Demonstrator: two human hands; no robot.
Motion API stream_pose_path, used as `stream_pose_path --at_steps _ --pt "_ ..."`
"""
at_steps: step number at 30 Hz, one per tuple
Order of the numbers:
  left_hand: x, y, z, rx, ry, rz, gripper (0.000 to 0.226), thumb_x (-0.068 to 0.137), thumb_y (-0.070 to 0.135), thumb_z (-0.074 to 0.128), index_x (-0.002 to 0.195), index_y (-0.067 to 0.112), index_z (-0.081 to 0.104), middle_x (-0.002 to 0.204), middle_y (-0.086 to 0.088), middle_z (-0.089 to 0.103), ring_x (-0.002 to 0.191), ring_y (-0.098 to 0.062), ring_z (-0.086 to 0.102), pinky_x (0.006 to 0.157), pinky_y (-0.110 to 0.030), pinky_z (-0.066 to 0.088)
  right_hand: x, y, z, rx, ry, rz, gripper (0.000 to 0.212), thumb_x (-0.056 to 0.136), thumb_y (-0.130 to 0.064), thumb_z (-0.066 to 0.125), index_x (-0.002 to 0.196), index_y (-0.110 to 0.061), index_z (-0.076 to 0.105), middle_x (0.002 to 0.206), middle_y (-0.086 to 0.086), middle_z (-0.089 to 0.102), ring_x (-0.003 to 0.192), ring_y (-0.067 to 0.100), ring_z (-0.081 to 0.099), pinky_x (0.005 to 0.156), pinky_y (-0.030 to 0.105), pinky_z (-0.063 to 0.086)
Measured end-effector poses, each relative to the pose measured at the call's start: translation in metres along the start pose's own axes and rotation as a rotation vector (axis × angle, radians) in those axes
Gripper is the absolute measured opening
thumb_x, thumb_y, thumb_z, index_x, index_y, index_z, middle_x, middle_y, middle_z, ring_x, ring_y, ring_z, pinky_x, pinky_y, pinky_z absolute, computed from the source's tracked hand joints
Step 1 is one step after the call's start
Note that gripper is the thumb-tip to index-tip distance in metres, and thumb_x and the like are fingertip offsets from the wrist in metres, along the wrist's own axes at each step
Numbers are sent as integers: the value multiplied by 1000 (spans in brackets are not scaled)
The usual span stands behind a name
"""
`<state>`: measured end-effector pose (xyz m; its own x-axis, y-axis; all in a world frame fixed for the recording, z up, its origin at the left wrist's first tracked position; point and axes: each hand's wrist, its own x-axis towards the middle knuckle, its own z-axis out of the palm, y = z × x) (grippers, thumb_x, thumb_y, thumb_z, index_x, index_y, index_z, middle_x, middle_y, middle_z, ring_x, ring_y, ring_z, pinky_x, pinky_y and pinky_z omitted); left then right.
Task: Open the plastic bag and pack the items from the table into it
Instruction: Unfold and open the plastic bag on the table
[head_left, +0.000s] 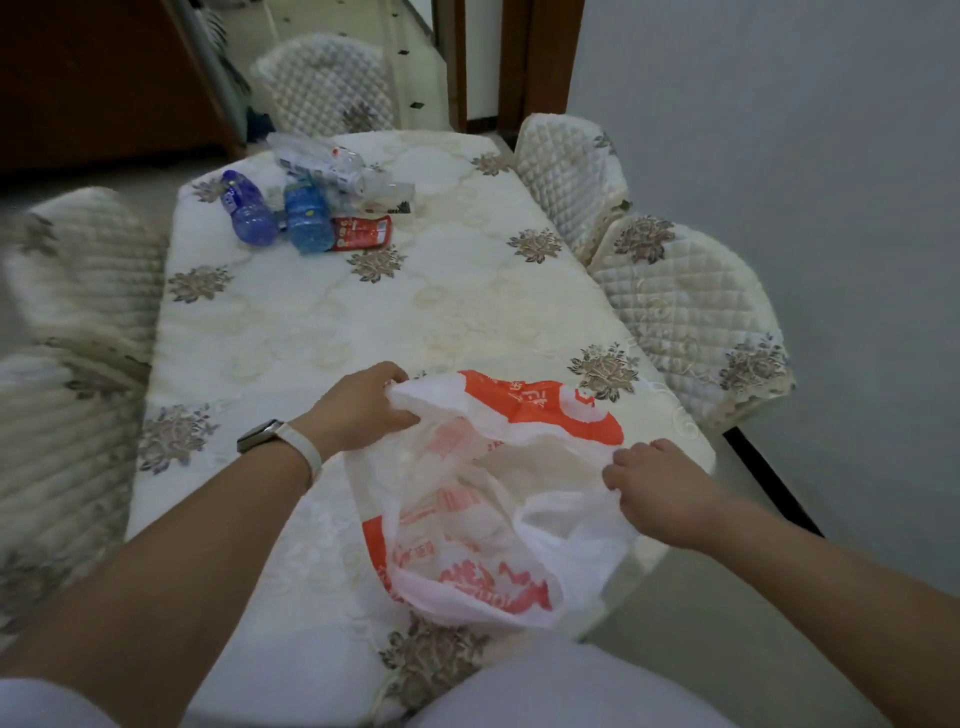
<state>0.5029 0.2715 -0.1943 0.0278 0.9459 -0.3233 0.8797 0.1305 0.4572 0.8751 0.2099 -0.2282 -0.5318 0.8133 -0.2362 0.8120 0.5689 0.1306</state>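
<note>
A white plastic bag with orange print lies at the near right of the table. My left hand grips its left rim and my right hand grips its right rim, so the mouth gapes between them. At the far end of the table lie two blue bottles, a red packet and several clear crushed bottles.
Quilted chair covers ring the table: two on the right, two on the left, one at the far end. A grey wall stands on the right. The floor shows at the near right.
</note>
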Motion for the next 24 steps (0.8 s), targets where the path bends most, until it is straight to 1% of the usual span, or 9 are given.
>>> stream_pose_path --at_steps 2,4,7,9,11,14,16,19,24 --pt "-23 -4 6 -33 -12 -28 64 74 50 80 127 31 50 109 7 60 93 -18 59 77 -32 49 -1 10 11 175 159 133 17 72 -19 69 88 -17 69 85 3 61 77 30 62 64 39 50" --pt "-42 -9 16 -61 21 -60 62 73 59 78 123 35 50 104 10 59 93 -16 60 76 -32 49 -2 8 17 427 232 322 36 80 -29 71 113 -14 66 109 8 58 99 33 59 77 42 52" --pt "-61 -14 34 -122 142 -125 40 79 61 70 103 30 60 92 9 66 86 -18 62 67 -31 47 -3 -11 17 874 135 647 76 83 -43 72 143 -10 39 141 12 39 130 31 42 102 42 39" --pt "-71 -11 46 -163 205 -155 33 84 58 68 88 26 61 80 4 65 77 -19 61 66 -33 46 -1 -24 16 1124 48 748 89 82 -48 71 148 -8 27 147 15 36 133 30 42 104 40 37" --pt "-78 -4 56 -174 248 -174 34 88 54 65 80 20 59 73 -1 63 71 -19 59 63 -34 43 3 -33 20 1256 -23 767 80 85 -46 69 145 -7 32 140 14 47 124 30 51 96 36 41" --pt "-79 3 63 -192 323 -211 39 92 47 61 74 12 58 67 -6 60 67 -24 57 58 -34 39 6 -39 26 1185 -2 651 31 89 -28 61 114 -10 54 106 5 64 98 28 62 83 37 50" --pt "-76 3 62 -198 364 -235 38 93 42 60 69 12 55 64 -6 58 67 -26 56 58 -34 38 9 -35 24 1127 46 583 13 88 -21 57 97 -11 55 89 4 63 86 28 61 74 38 50" --pt "-69 -1 54 -213 397 -264 37 91 36 56 65 10 50 62 -7 55 67 -30 53 57 -34 36 15 -18 14 1039 121 524 10 86 -16 58 85 -10 50 78 6 59 75 30 55 62 35 38" --pt "-61 -12 30 -229 438 -302 40 74 41 45 67 3 51 66 -16 56 70 -36 53 60 -37 35 27 31 -5 933 144 545 9 84 -14 61 89 -15 55 81 6 59 79 28 56 64 31 34"
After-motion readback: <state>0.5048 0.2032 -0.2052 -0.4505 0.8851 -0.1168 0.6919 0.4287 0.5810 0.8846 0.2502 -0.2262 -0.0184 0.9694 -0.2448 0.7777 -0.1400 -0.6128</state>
